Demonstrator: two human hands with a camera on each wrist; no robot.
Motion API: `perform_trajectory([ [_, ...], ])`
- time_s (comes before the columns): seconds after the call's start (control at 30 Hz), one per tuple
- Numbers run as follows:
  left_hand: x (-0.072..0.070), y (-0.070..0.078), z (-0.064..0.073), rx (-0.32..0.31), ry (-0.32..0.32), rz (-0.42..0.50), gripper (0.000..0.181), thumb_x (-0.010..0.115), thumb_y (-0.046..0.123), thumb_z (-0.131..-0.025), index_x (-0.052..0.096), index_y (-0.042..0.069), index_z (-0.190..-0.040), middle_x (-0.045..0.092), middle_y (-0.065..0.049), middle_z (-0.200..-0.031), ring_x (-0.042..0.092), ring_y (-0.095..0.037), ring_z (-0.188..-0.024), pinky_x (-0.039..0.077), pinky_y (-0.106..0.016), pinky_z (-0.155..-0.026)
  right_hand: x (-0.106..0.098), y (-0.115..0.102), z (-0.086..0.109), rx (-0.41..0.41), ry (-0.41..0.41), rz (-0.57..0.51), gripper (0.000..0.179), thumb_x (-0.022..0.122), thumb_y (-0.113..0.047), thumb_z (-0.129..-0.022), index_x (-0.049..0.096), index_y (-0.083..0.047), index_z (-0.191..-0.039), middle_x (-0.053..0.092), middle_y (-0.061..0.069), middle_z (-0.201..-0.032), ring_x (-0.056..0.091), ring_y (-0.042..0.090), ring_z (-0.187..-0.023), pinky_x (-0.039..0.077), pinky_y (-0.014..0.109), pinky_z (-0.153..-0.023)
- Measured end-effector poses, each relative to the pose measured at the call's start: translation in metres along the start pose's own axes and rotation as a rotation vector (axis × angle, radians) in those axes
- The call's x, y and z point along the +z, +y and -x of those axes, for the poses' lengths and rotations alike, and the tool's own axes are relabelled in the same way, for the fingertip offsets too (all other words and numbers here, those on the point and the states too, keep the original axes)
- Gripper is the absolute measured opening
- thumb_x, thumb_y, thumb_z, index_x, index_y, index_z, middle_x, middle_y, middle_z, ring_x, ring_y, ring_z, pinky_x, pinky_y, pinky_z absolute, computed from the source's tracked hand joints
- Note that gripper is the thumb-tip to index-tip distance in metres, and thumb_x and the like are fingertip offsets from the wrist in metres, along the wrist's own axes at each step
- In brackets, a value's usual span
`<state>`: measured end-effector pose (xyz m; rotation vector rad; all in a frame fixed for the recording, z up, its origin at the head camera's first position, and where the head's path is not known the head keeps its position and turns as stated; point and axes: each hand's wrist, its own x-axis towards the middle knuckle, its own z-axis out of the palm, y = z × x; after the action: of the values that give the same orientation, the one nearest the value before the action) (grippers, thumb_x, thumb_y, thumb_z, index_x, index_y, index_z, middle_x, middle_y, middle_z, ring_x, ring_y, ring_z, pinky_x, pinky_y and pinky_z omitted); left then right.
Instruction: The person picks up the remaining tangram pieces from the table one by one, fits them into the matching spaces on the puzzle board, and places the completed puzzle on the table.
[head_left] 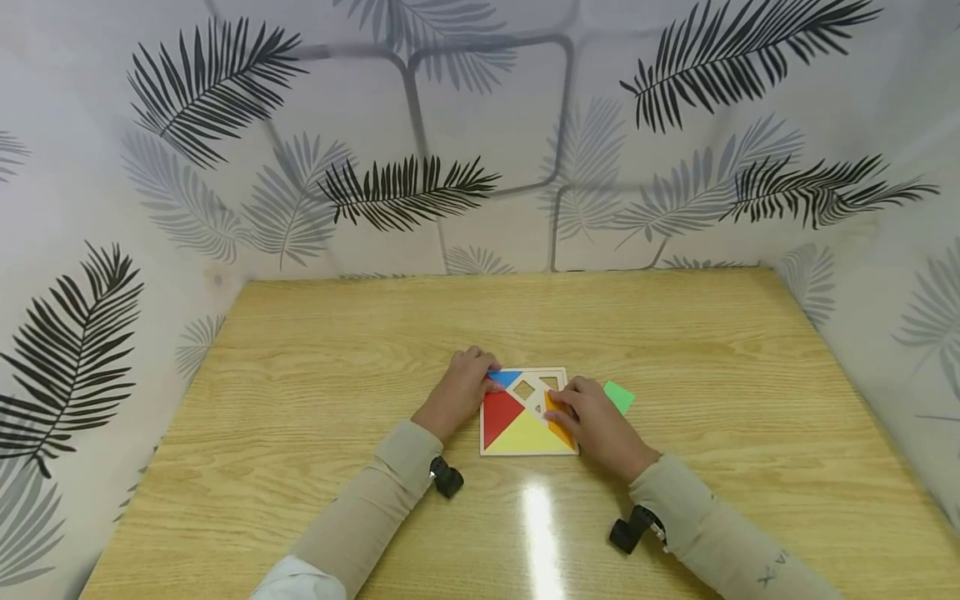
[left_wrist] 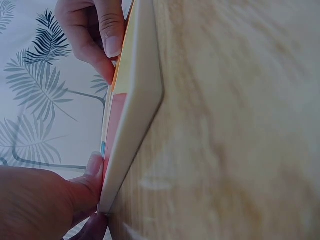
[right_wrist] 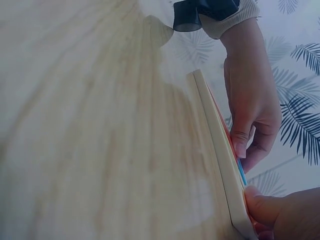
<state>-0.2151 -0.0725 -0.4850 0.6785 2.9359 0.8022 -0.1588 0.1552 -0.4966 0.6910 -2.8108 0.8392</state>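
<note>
A square tangram board [head_left: 528, 454] with a pale wooden frame lies flat on the table. My left hand [head_left: 461, 390] holds its upper left corner, thumb on top near a blue triangle [head_left: 506, 378]. A red triangle [head_left: 499, 417] and a yellow triangle [head_left: 531, 436] fill the left and lower parts. On the right side, my right hand [head_left: 602, 429] pinches an orange piece [head_left: 561, 432], partly covered by its fingers. Cut-out openings show in the upper right of the board. In the left wrist view, the right fingertips touch the orange piece [left_wrist: 116, 77].
A green piece [head_left: 619, 397] lies on the wooden table [head_left: 337, 350] just beyond the right hand, partly hidden by it. Leaf-patterned cloth [head_left: 480, 125] stands behind the table and along its sides. Both wrists carry a black strapped camera.
</note>
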Motion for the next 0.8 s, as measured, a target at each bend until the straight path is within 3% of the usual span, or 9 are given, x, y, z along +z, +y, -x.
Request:
perform_trajectory([
  [0.5, -0.002, 0.0, -0.001, -0.001, 0.013, 0.013, 0.026, 0.064, 0.024, -0.087, 0.062, 0.009, -0.108, 0.054, -0.004, -0.102, 0.044, -0.021, -0.091, 0.043, -0.03, -0.082, -0.004, -0.001, -0.002, 0.0, -0.032, 0.002, 0.032, 0.065, -0.02, -0.089, 0.065, -0.002, -0.115, 0.049, -0.001, -0.089, 0.041, 0.013, -0.078, 0.039, 0.024, -0.064],
  [0.67, -0.002, 0.0, 0.0, -0.012, -0.006, 0.014, 0.026, 0.063, 0.025, -0.087, 0.062, 0.009, -0.108, 0.054, -0.004, -0.102, 0.043, -0.02, -0.092, 0.043, -0.029, -0.082, -0.009, 0.0, 0.0, 0.051, -0.054, -0.049, 0.03, 0.06, -0.02, -0.092, 0.063, -0.004, -0.117, 0.05, -0.003, -0.09, 0.044, 0.012, -0.074, 0.04, 0.025, -0.063],
  [0.8, -0.003, 0.002, 0.001, -0.01, -0.019, 0.018, 0.026, 0.063, 0.024, -0.088, 0.061, 0.009, -0.109, 0.054, -0.005, -0.103, 0.044, -0.021, -0.093, 0.043, -0.03, -0.082, -0.018, 0.005, 0.003, 0.094, -0.013, -0.07, 0.029, 0.06, -0.018, -0.092, 0.063, -0.006, -0.118, 0.055, -0.001, -0.095, 0.047, 0.012, -0.076, 0.045, 0.028, -0.067],
])
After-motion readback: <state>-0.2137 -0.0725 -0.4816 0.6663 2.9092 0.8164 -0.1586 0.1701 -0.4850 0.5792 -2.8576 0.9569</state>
